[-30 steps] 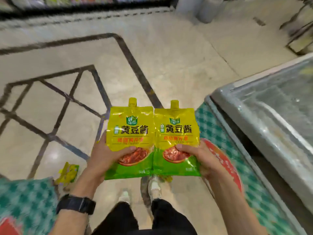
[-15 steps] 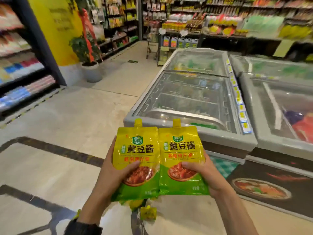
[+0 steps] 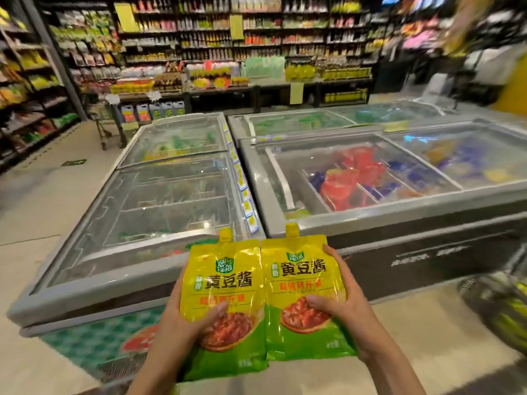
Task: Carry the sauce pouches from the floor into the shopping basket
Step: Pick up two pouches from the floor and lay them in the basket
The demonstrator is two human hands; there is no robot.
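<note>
The yellow-and-green spouted sauce pouch on the left [image 3: 225,283] and the matching sauce pouch on the right [image 3: 305,280] are glossy plastic film, creased and catching light. The grey-framed chest freezer [image 3: 85,285] has smooth, reflective clear glass lids [image 3: 171,201]. The pale stone-look floor [image 3: 42,195] is smooth with a soft sheen.

Both our forearms reach forward, the left grip [image 3: 182,323] pinching the left pouch [image 3: 228,280] and the right grip [image 3: 350,303] beside it pinching the right pouch [image 3: 302,269], thumbs in front.
</note>
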